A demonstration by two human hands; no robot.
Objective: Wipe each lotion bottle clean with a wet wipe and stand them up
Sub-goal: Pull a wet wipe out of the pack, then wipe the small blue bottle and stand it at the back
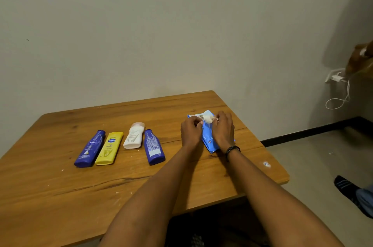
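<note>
Barely begun, I judge: four lotion bottles (109,149) lie flat at centre-left on the counter (60,196). At centre-right, left hand (190,131) and right hand (223,131) both pinch the wipe pack (207,139) at its opening.

Both arms are bare and stretched out from the bottom of the frame toward the middle right. The left forearm (153,192) angles up and to the right, and the right forearm (270,192) angles up and to the left, so the hands end up close side by side, knuckles up. The left hand (190,130) and right hand (223,130) both have their fingers curled in, pinching at the far end of the wipe pack (207,138). There's a dark wristband (232,149) on the right wrist. Can't make out the exact fingertip grip.
</note>
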